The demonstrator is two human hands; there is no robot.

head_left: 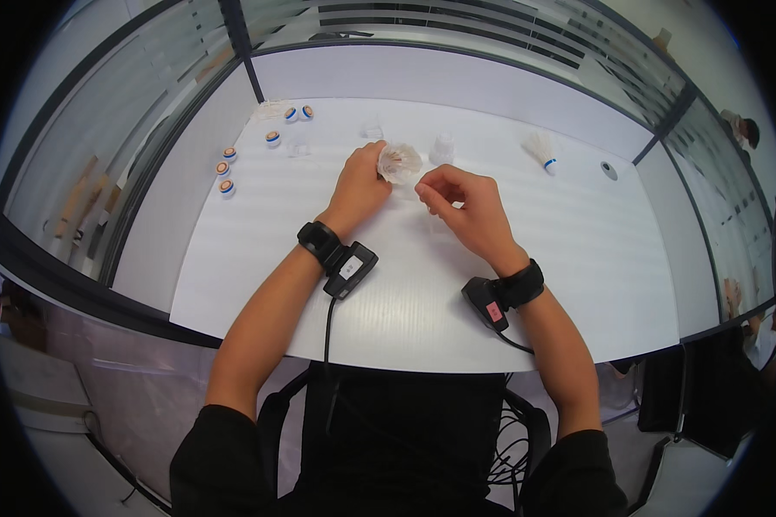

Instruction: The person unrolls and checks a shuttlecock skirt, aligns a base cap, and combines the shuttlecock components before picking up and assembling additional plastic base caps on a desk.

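Note:
My left hand (pixel 364 188) is closed around the side of a pale, flared, cup-shaped piece (pixel 400 162), its wide mouth turned up and thin brownish stems showing inside. It looks like a shuttlecock skirt within a clear cup. Just right of it, my right hand (pixel 467 205) has its thumb and fingertips pinched together. Whatever those fingertips hold, if anything, is too small to make out. Beyond the right hand stands a clear plastic cup (pixel 442 149). A whole shuttlecock (pixel 541 153) with a blue band lies farther right.
Several round shuttlecock heads (pixel 225 188), white with blue bands, sit at the left. Near the far left corner is a pile of pale feathers (pixel 273 110). Small clear pieces (pixel 372 129) stand toward the back. An oval cable grommet (pixel 609 171) is at right; partition walls (pixel 457 90) enclose the desk.

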